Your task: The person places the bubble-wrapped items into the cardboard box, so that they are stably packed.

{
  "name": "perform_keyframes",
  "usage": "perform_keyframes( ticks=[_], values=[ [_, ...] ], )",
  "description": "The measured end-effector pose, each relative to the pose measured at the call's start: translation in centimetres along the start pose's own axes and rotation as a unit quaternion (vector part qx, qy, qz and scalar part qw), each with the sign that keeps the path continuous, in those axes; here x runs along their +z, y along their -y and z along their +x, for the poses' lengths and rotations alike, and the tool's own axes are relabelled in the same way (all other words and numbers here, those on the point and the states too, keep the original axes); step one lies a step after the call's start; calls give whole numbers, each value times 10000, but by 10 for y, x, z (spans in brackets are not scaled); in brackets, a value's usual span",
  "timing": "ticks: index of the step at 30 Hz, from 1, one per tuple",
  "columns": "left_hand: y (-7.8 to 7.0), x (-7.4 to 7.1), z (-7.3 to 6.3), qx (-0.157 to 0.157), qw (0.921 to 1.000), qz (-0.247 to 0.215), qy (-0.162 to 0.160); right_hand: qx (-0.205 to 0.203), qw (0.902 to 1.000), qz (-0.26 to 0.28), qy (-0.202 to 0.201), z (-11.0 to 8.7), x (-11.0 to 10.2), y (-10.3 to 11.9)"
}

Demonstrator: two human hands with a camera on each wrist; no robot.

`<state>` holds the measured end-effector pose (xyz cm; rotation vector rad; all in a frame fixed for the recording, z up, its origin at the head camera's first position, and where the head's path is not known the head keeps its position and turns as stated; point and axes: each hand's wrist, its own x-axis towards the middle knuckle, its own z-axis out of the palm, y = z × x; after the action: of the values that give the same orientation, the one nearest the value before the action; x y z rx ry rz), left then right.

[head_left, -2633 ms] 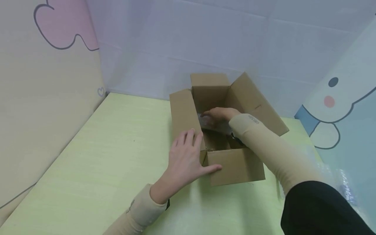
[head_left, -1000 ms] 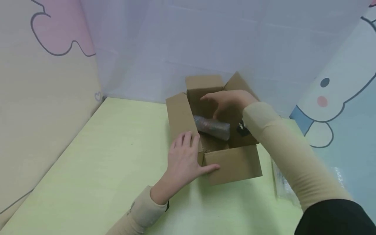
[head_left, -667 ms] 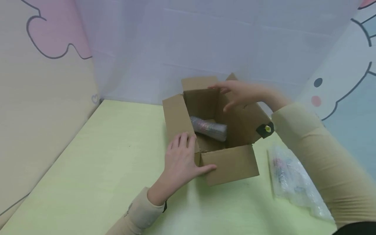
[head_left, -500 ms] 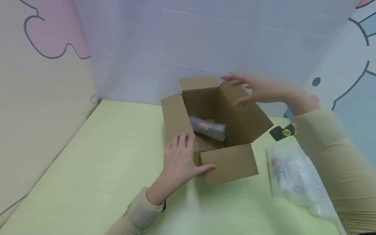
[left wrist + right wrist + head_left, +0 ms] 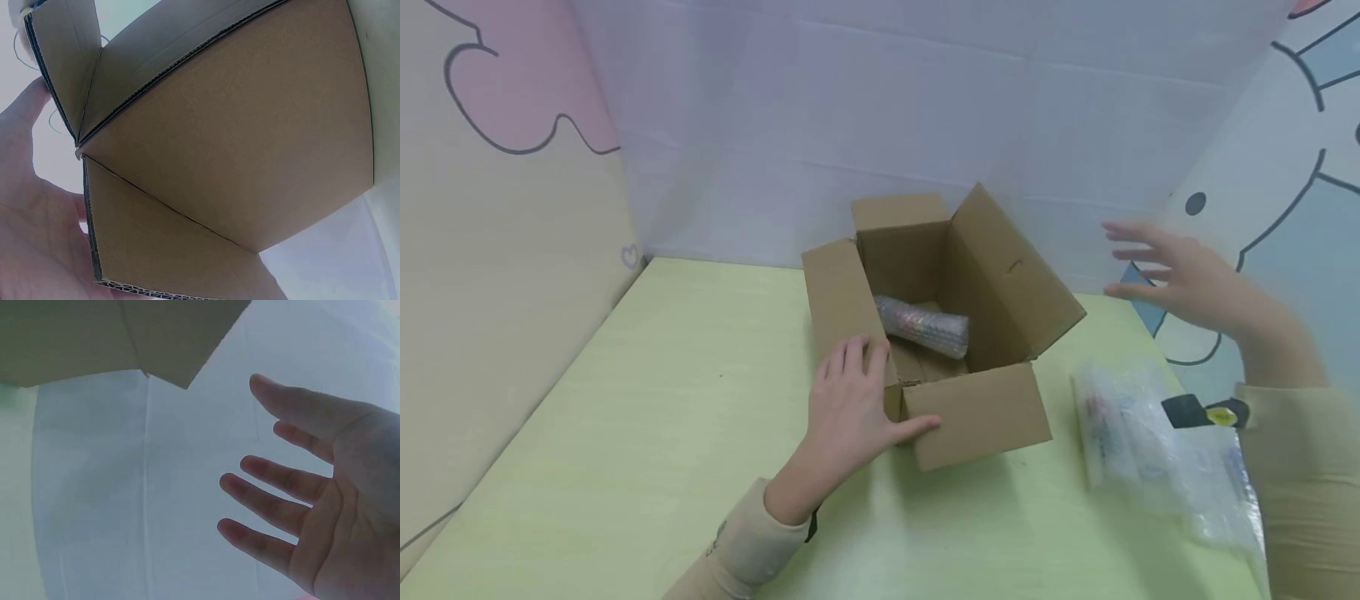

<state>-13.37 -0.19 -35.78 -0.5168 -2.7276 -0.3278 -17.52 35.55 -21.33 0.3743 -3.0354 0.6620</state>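
Note:
An open cardboard box (image 5: 977,417) stands on the table with its flaps spread outward. Inside it, slanting across the bottom, lies a cylinder wrapped in bubble wrap (image 5: 925,325). My left hand (image 5: 850,408) rests on the box's near left corner, fingers on the left flap and thumb on the front flap. The left wrist view has the same hand (image 5: 31,206) along the cardboard edges. Off to the right, my right hand (image 5: 1187,275) is raised in the air with fingers spread and holds nothing. In the right wrist view its palm and fingers (image 5: 269,506) show bare.
Clear bubble-wrap packaging (image 5: 1142,442) lies on the pale green table (image 5: 662,417) to the right of the box, partly behind the right forearm. A white-lilac backdrop (image 5: 812,108) rises behind the box, and patterned panels flank the table.
My right hand has come up out of the box and swung right, away from it, with nothing held. The wrapped cylinder now shows inside. My left hand keeps its place on the box.

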Motion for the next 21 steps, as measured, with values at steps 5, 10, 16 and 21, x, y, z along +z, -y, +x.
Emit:
perform_keyframes(
  ticks=[5, 10, 16, 21],
  values=[
    [0, 0, 0, -21, 10000, -10, 58, 505, 9986, -32, 125, -21, 28, -34],
    [1, 1, 1, -60, 9999, -30, 104, 1000, 9942, -158, 367, -36, 62, -59],
    [2, 2, 2, -56, 9999, -68, 52, 1298, 9903, -62, 499, -50, 100, -81],
    [2, 3, 2, -24, 10000, -57, 35, 1476, 9875, -135, 535, -56, 119, -90]
  ],
)
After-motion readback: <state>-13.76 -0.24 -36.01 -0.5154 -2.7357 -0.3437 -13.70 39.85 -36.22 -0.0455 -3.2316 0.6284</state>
